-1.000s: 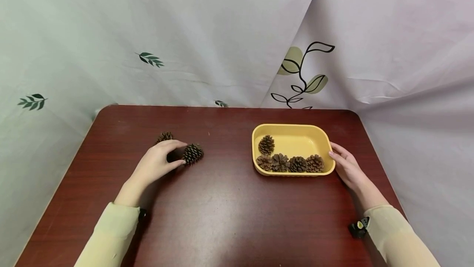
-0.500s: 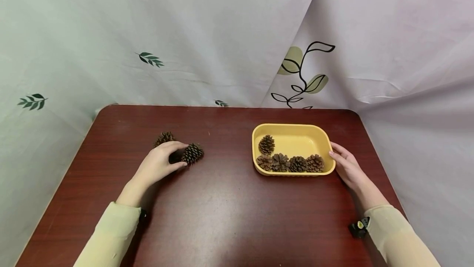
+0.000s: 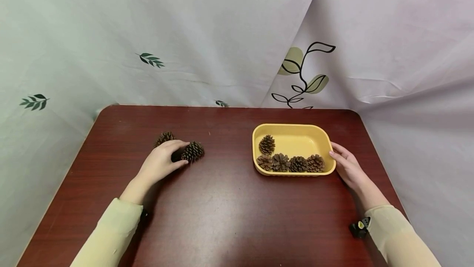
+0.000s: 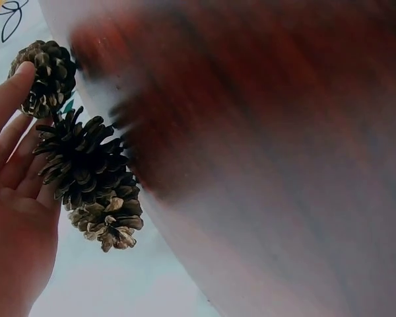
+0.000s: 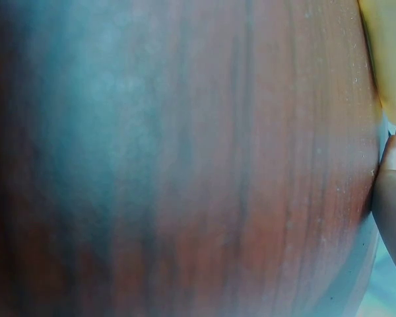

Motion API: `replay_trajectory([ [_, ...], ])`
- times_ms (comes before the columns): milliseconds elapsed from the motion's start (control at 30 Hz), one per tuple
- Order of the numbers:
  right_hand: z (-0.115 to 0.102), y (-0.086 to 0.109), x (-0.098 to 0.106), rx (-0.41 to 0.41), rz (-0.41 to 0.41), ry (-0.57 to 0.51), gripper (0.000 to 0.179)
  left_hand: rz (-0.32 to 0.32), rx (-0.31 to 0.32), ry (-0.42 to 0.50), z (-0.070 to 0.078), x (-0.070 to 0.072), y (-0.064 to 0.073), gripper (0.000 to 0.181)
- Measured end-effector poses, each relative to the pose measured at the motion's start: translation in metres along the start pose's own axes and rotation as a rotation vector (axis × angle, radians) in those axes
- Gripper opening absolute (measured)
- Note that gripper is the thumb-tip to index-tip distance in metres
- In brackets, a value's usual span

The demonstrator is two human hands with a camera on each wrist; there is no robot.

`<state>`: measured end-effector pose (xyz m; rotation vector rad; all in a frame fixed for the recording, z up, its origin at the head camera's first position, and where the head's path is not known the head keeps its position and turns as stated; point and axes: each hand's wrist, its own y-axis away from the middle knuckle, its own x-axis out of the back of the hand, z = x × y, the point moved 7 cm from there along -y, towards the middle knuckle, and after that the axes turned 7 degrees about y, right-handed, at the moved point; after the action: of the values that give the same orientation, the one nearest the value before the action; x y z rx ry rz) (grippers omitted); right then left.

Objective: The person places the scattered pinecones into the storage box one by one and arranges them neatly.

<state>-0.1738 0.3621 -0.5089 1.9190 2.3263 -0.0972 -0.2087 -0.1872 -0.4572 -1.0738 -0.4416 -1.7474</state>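
Note:
My left hand (image 3: 163, 161) pinches a brown pine cone (image 3: 193, 152) between thumb and forefinger at the table's left half. In the left wrist view the thumb lies on this pine cone (image 4: 47, 78). A dark pine cone (image 4: 82, 158) and a lighter one (image 4: 112, 218) sit by the palm. From the head, only part of another pine cone (image 3: 165, 137) shows behind the hand. My right hand (image 3: 349, 167) holds the right end of a yellow tray (image 3: 294, 126), thumb at the rim and fingers along the outer wall. Several pine cones (image 3: 280, 163) lie in the tray.
A dark red wooden table (image 3: 222, 213) bears everything. Pale cloth (image 3: 207, 40) with leaf prints hangs behind it and along both sides. Each wrist carries a small black device (image 3: 359, 228), the left one mostly hidden.
My left hand has shifted very slightly at the pine cone, uncovering a little more of the cone behind it. The right hand and tray stay in place.

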Motion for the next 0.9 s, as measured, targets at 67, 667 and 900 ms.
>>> replay_trajectory([
  [67, 0.0, 0.0, 0.0, -0.001, 0.002, 0.003, 0.039, 0.004, -0.005, -0.003, 0.0, 0.0, 0.0, 0.056],
  [667, -0.001, 0.001, -0.001, -0.005, 0.004, 0.02, 0.039, 0.042, -0.049, 0.015, 0.007, 0.002, -0.005, 0.05],
  [900, -0.002, 0.001, -0.001, -0.001, 0.009, 0.017, 0.039, 0.064, -0.1, 0.028, 0.021, -0.001, -0.016, 0.051],
])
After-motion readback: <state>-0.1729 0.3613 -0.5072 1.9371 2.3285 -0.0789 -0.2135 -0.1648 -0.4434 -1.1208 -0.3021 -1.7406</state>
